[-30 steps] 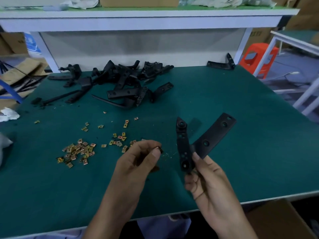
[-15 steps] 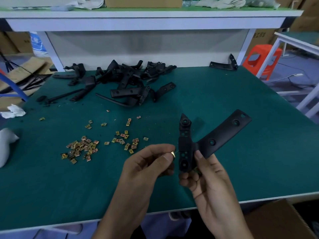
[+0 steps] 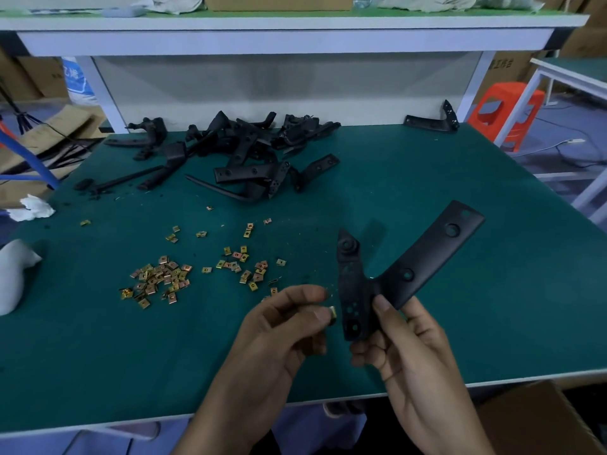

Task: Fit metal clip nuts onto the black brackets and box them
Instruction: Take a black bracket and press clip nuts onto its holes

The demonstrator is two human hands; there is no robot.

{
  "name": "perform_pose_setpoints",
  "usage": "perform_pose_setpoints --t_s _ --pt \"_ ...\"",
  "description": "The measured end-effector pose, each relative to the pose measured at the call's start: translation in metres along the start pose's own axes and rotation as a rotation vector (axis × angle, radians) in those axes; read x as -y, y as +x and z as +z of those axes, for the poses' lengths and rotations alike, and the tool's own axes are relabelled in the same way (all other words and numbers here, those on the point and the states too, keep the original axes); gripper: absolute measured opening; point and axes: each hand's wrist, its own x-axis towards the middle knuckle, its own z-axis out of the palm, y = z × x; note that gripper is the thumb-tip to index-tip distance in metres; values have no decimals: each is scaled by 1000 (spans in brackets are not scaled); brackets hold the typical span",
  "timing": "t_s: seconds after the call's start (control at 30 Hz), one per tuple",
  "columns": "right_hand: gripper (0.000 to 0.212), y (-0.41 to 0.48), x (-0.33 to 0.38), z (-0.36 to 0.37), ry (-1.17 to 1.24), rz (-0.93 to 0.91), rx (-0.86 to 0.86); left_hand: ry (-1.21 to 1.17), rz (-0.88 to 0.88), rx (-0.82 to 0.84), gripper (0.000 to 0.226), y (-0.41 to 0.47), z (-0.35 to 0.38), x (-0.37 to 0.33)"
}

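**Head view.** The right hand (image 3: 404, 343) holds a black bracket (image 3: 407, 274) by its lower end. The thumb lies across the junction of the two arms and the other fingers curl behind, so this grip is closed round the bracket. It carries the bracket above the table (image 3: 492, 323), near the front edge.

The bracket is V-shaped, with a short arm rising on the left and a long arm slanting up to the right. Its holed face is turned toward the camera. The left edge of the short arm is bare, probably so that a nut can slide on from that side.

The left hand (image 3: 289, 326) pinches one clip nut (image 3: 332, 311) between thumb and forefinger. Its grip is narrowed to the nut's width, and the remaining fingers are folded under. The nut sits just beside the bracket's left edge, and whether it touches cannot be told.

The loose clip nuts (image 3: 157, 279) lie scattered to the left of the hands, within reach. A heap of brackets (image 3: 243, 152) occupies the far middle of the table. One single bracket (image 3: 430, 121) lies well apart at the far right.

The green surface to the right of the hands is bare, which leaves room to swing the long arm. A cardboard box (image 3: 538, 418) stands below the front edge at the lower right. It is plausibly the container for finished pieces.
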Motion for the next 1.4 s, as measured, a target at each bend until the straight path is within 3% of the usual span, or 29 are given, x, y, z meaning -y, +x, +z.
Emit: perform_pose_setpoints --t_s 0.53,0.8,1.1,1.3,1.4 --pt "13 -2 -8 -2 -21 -4 -35 122 80 -100 22 -1 7 3" --pt "15 -1 -7 -2 -40 16 -20 59 57 -60 24 -3 3 3" --pt "15 2 -22 -13 -126 26 18 153 -48 40 29 4 -8 8" --pt "22 14 -32 -25 -166 10 -106 550 5 89 14 39 -29 17" --pt "21 20 -33 -30 -115 25 -196 1143 319 -150 18 82 -54 16"
